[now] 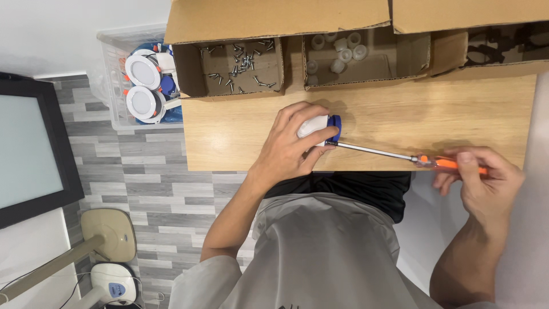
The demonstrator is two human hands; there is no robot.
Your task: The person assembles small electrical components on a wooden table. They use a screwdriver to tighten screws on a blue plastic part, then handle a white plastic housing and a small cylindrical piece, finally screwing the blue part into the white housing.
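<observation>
My left hand point(291, 146) grips a small white lamp fitting with a blue back point(320, 126), pressing it onto the wooden table point(400, 123). My right hand point(486, 177) holds the orange handle of a screwdriver point(452, 164). Its long metal shaft point(374, 150) runs left, and the tip meets the fitting beside my left thumb. My fingers hide most of the fitting.
Three open cardboard boxes stand along the table's far edge: one with several loose screws point(243, 66), one with white plastic caps point(340, 51), one with dark parts point(503, 43). A clear bin of round white lamps point(143, 86) sits on the floor at left, beside a black-framed screen point(28, 149).
</observation>
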